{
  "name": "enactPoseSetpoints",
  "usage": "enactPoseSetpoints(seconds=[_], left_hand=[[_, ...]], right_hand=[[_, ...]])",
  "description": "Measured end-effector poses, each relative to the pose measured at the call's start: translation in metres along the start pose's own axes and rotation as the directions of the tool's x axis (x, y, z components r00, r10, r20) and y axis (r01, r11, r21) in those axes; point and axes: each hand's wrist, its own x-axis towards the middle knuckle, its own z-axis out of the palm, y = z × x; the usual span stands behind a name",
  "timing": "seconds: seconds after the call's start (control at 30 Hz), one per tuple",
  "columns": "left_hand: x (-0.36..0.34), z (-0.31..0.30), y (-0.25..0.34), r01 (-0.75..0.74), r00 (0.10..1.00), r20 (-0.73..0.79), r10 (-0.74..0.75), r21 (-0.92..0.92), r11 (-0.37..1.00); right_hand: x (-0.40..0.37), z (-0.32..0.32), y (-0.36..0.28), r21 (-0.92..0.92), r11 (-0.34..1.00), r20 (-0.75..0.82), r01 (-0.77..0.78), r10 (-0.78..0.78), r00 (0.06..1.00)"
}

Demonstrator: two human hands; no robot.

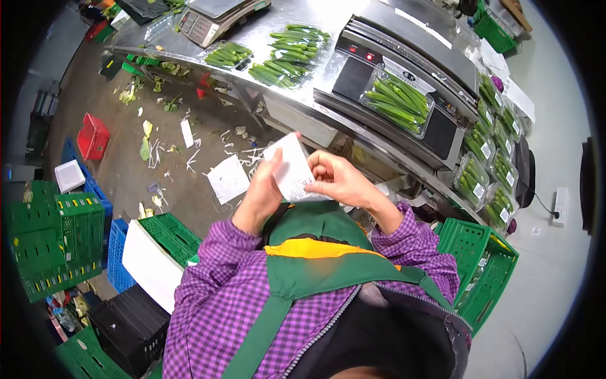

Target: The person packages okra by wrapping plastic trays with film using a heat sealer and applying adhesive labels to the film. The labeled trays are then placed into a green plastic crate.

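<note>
A stack of white labels [291, 165] is held in front of my apron, with small dark print along its lower edge. My left hand [264, 192] is closed around its left side, thumb across the face. On the right, my right hand [338, 180] pinches the printed lower corner, its other fingers curled. Beyond my hands, a clear-wrapped tray of green okra [398, 101] rests on the wrapping machine [353, 79], whose red light is lit. More okra packs [278, 74] lie on the steel table [262, 22] to the left of it.
A scale [211, 22] stands at the table's far left. Labelled packs [502, 167] are piled right of the machine. Green crates [476, 268] are at my right, with stacked crates [57, 240] at my left. Paper [228, 179] and scraps litter the floor near a red basket [93, 137].
</note>
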Motion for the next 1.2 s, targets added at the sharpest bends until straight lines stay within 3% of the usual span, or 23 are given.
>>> enactPoseSetpoints(seconds=[0.1, 0.23, 0.3, 0.33, 0.43, 0.53, 0.57, 0.77, 0.83, 0.87, 0.9, 0.97, 1.03, 1.07, 1.1, 1.2], left_hand=[[0.042, -0.006, 0.034, 0.012, 0.999, 0.033, -0.008, -0.141, 0.990], [0.072, -0.007, 0.052, 0.107, 0.994, -0.016, -0.110, -0.113, 0.988], [0.079, -0.017, 0.050, 0.154, 0.987, 0.003, -0.158, 0.217, 0.964], [0.084, -0.019, 0.053, 0.157, 0.987, 0.004, -0.161, 0.201, 0.967], [0.105, -0.043, 0.056, 0.102, 0.994, -0.067, -0.090, 0.206, 0.973], [0.113, -0.051, 0.073, 0.075, 0.988, -0.144, -0.047, 0.201, 0.977], [0.116, -0.061, 0.075, 0.054, 0.987, -0.158, -0.019, 0.222, 0.974], [0.130, -0.100, 0.100, 0.171, 0.927, -0.330, -0.177, -0.046, 0.984], [0.136, -0.118, 0.111, 0.132, 0.908, -0.381, -0.175, -0.136, 0.982], [0.141, -0.134, 0.112, 0.082, 0.886, -0.426, -0.181, -0.240, 0.967], [0.144, -0.149, 0.113, 0.025, 0.861, -0.470, -0.192, -0.339, 0.940], [0.143, -0.169, 0.124, 0.041, 0.873, -0.433, -0.224, -0.394, 0.918], [0.138, -0.179, 0.132, 0.240, 0.917, -0.116, -0.381, -0.603, 0.760], [0.133, -0.188, 0.128, 0.325, 0.898, -0.061, -0.436, -0.577, 0.749], [0.130, -0.195, 0.122, 0.423, 0.880, 0.088, -0.466, -0.591, 0.687], [0.126, -0.184, 0.141, 0.609, 0.781, 0.149, -0.606, -0.398, 0.686]], right_hand=[[0.007, -0.005, 0.001, -0.028, 0.997, -0.037, -0.070, 0.069, 0.997], [0.039, -0.014, -0.006, 0.020, 0.999, -0.226, -0.036, 0.039, 0.973], [0.059, -0.021, -0.004, 0.005, 1.000, -0.269, -0.022, 0.023, 0.963], [0.069, -0.021, -0.010, 0.001, 1.000, -0.273, -0.022, 0.021, 0.962], [0.096, -0.016, -0.021, -0.297, 0.955, -0.436, 0.019, -0.154, 0.887], [0.126, -0.017, -0.019, -0.734, 0.676, -0.291, 0.060, -0.393, 0.872], [0.137, -0.018, -0.015, -0.794, 0.595, -0.212, 0.123, -0.461, 0.861], [0.193, -0.009, -0.015, -0.799, 0.587, -0.178, 0.130, -0.438, 0.881], [0.216, -0.010, -0.020, -0.747, 0.644, -0.251, 0.167, -0.505, 0.826], [0.227, -0.012, -0.024, -0.526, 0.840, -0.378, 0.138, -0.376, 0.846], [0.241, -0.012, -0.024, -0.157, 0.987, -0.547, 0.038, -0.119, 0.828], [0.282, -0.023, -0.040, 0.089, 0.995, -0.629, -0.050, 0.095, 0.772], [0.331, -0.035, -0.037, 0.139, 0.987, -0.610, -0.081, 0.150, 0.778], [0.355, -0.038, -0.030, 0.163, 0.984, -0.593, -0.068, 0.153, 0.790], [0.379, -0.038, -0.026, 0.203, 0.976, -0.609, -0.084, 0.193, 0.770], [0.434, -0.044, 0.005, 0.232, 0.969, -0.604, -0.084, 0.211, 0.769]])
